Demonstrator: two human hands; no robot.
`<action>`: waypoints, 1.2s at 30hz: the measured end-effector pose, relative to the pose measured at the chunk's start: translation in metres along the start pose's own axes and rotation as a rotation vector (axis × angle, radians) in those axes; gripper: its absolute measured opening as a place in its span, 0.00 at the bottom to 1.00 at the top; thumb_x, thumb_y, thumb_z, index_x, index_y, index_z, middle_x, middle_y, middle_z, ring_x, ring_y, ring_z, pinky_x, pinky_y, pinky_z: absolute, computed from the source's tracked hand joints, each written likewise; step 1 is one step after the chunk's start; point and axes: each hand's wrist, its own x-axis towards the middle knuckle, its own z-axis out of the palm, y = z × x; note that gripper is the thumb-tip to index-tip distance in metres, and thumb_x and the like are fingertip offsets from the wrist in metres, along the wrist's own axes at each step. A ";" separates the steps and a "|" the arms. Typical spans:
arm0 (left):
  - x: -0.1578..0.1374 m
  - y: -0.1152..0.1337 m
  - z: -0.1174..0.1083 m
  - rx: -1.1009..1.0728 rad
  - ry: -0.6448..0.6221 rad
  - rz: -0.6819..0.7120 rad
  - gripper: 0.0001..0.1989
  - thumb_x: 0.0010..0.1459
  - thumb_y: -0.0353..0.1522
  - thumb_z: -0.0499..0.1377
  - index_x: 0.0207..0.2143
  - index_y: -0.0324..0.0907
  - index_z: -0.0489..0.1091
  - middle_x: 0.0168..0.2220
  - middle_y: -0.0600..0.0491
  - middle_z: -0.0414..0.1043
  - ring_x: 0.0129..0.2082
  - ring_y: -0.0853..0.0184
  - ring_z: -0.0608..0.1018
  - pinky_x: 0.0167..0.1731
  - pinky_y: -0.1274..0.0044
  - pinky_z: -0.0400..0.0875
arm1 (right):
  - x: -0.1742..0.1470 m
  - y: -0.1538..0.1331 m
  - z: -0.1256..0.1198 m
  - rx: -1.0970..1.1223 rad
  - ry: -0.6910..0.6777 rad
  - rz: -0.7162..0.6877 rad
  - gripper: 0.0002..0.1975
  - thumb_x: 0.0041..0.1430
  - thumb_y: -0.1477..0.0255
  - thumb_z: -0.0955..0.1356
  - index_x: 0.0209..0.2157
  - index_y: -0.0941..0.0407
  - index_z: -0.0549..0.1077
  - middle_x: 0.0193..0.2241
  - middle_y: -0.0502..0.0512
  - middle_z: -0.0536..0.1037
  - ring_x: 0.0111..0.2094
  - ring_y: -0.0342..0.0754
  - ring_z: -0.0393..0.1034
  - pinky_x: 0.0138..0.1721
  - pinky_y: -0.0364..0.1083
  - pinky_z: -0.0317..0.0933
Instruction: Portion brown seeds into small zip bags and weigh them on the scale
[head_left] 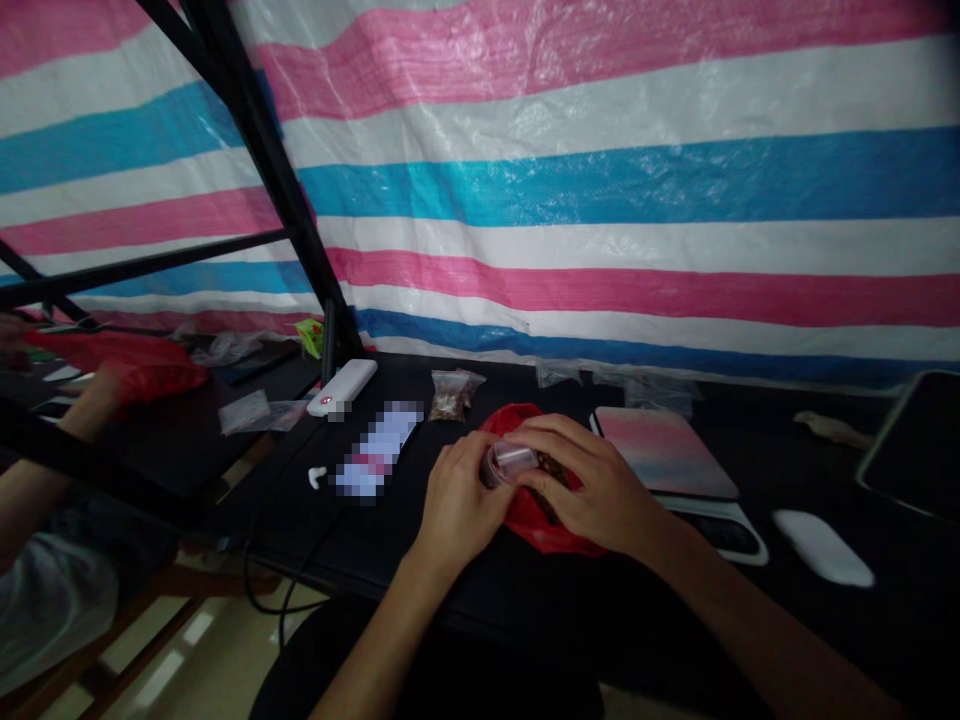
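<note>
Gripping a small clear container (516, 458) between thumb and fingertips, the right hand (581, 475) is curved nearly closed around it. The left hand (469, 490) is half-curled at the container's left side, its thumb close beneath; how firmly it grips, I cannot tell. The container is tilted, above the open red bag (559, 540), where brown bits (551, 470) show under the right hand's fingers.

The bag rests on the black bench (780, 460). Just beyond it, to the left, are small zip bags (448, 400) with brown contents. Farther left are a blurred-out phone (379, 450), a white earbud (316, 477) and a long white device (343, 388). To the right, a pink-and-blue flat case (664, 450) overlaps a white-edged device (750, 535), near a white rounded object (825, 548). Clear bags (660, 395) lie at the far side, before a striped sheet (600, 190). At far left, another person's arm (67, 430) reaches to a second red bag (161, 368).
</note>
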 end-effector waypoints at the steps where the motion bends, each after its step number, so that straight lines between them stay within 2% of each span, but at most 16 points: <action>1: 0.000 0.001 -0.001 -0.017 0.011 -0.015 0.08 0.59 0.35 0.66 0.40 0.47 0.73 0.37 0.53 0.78 0.35 0.59 0.76 0.39 0.72 0.60 | 0.000 0.000 -0.001 -0.024 0.032 0.009 0.16 0.68 0.74 0.67 0.56 0.49 0.73 0.52 0.56 0.78 0.54 0.53 0.73 0.58 0.53 0.67; 4: 0.001 0.008 -0.006 -0.109 0.092 -0.105 0.07 0.62 0.39 0.63 0.36 0.47 0.72 0.33 0.53 0.75 0.32 0.61 0.74 0.36 0.73 0.59 | 0.003 0.003 -0.008 -0.080 0.128 0.093 0.14 0.69 0.74 0.66 0.54 0.50 0.73 0.51 0.58 0.78 0.54 0.55 0.72 0.57 0.55 0.65; 6: -0.002 0.016 -0.012 -0.149 0.170 -0.182 0.08 0.63 0.41 0.62 0.35 0.47 0.71 0.31 0.53 0.73 0.30 0.61 0.73 0.33 0.74 0.57 | 0.004 0.007 -0.014 -0.112 0.121 0.134 0.14 0.66 0.76 0.65 0.51 0.51 0.73 0.51 0.58 0.78 0.54 0.56 0.71 0.57 0.55 0.63; 9: -0.013 0.031 -0.017 -0.124 0.191 -0.266 0.10 0.61 0.42 0.63 0.33 0.47 0.68 0.28 0.54 0.70 0.27 0.61 0.71 0.31 0.74 0.52 | 0.006 0.015 -0.021 -0.151 -0.058 0.140 0.17 0.59 0.83 0.66 0.46 0.52 0.75 0.49 0.56 0.79 0.51 0.55 0.71 0.54 0.54 0.61; 12: -0.031 0.044 -0.011 -0.236 0.089 -0.313 0.12 0.58 0.41 0.66 0.32 0.48 0.68 0.26 0.54 0.67 0.21 0.63 0.67 0.29 0.74 0.48 | 0.003 0.022 -0.021 -0.143 -0.265 0.157 0.20 0.52 0.87 0.65 0.42 0.51 0.76 0.44 0.53 0.81 0.48 0.52 0.73 0.51 0.52 0.60; 14: -0.041 0.048 -0.001 -0.266 0.004 -0.315 0.11 0.56 0.39 0.67 0.35 0.47 0.68 0.28 0.53 0.68 0.21 0.65 0.66 0.29 0.74 0.48 | 0.001 0.025 -0.020 -0.127 -0.336 0.181 0.21 0.50 0.87 0.65 0.41 0.51 0.76 0.43 0.51 0.81 0.47 0.52 0.73 0.51 0.51 0.60; 16: -0.046 0.046 0.009 -0.232 -0.062 -0.294 0.12 0.54 0.35 0.68 0.38 0.47 0.68 0.33 0.52 0.69 0.22 0.65 0.68 0.29 0.74 0.50 | -0.002 0.027 -0.019 -0.099 -0.368 0.209 0.24 0.50 0.88 0.65 0.43 0.50 0.77 0.44 0.51 0.81 0.49 0.52 0.73 0.52 0.51 0.60; 19: -0.042 0.037 0.016 -0.245 -0.084 -0.267 0.13 0.54 0.30 0.66 0.39 0.46 0.66 0.36 0.50 0.69 0.29 0.61 0.72 0.32 0.73 0.58 | -0.003 0.028 -0.020 -0.064 -0.399 0.243 0.28 0.53 0.87 0.65 0.50 0.48 0.77 0.50 0.51 0.80 0.53 0.53 0.73 0.55 0.51 0.61; 21: -0.036 0.029 0.016 -0.292 -0.066 -0.248 0.11 0.56 0.28 0.63 0.40 0.46 0.65 0.38 0.50 0.69 0.34 0.60 0.74 0.37 0.72 0.63 | -0.003 0.029 -0.021 -0.055 -0.412 0.260 0.24 0.57 0.84 0.66 0.51 0.48 0.78 0.51 0.52 0.80 0.52 0.53 0.73 0.54 0.50 0.62; 24: -0.027 0.020 0.014 -0.356 -0.003 -0.248 0.09 0.59 0.26 0.60 0.40 0.45 0.64 0.39 0.50 0.69 0.38 0.60 0.74 0.40 0.72 0.65 | -0.004 0.029 -0.023 -0.050 -0.414 0.268 0.15 0.59 0.79 0.69 0.45 0.49 0.79 0.45 0.52 0.82 0.47 0.53 0.75 0.50 0.49 0.64; 30: -0.019 0.011 0.010 -0.396 0.124 -0.319 0.09 0.58 0.26 0.61 0.37 0.45 0.63 0.35 0.54 0.69 0.34 0.64 0.72 0.36 0.74 0.64 | -0.008 0.030 -0.028 -0.070 -0.436 0.332 0.10 0.57 0.76 0.72 0.40 0.50 0.79 0.36 0.50 0.83 0.37 0.51 0.76 0.41 0.47 0.64; 32: -0.018 0.011 0.009 -0.409 0.125 -0.348 0.09 0.58 0.26 0.61 0.37 0.45 0.62 0.33 0.55 0.68 0.31 0.66 0.71 0.33 0.75 0.63 | -0.008 0.031 -0.028 -0.065 -0.433 0.307 0.12 0.56 0.78 0.72 0.42 0.49 0.78 0.39 0.50 0.83 0.40 0.51 0.76 0.43 0.48 0.64; 34: -0.017 0.010 0.008 -0.469 0.084 -0.375 0.09 0.58 0.27 0.61 0.37 0.45 0.63 0.31 0.57 0.68 0.29 0.67 0.71 0.31 0.76 0.63 | -0.007 0.031 -0.026 -0.073 -0.412 0.276 0.15 0.56 0.80 0.71 0.43 0.49 0.77 0.43 0.50 0.82 0.44 0.52 0.75 0.48 0.49 0.63; 36: -0.015 0.009 0.010 -0.551 0.036 -0.401 0.10 0.57 0.28 0.63 0.37 0.45 0.63 0.29 0.58 0.68 0.28 0.68 0.71 0.30 0.77 0.62 | -0.007 0.030 -0.022 -0.076 -0.394 0.279 0.16 0.56 0.83 0.70 0.43 0.50 0.76 0.44 0.50 0.81 0.45 0.51 0.75 0.48 0.49 0.63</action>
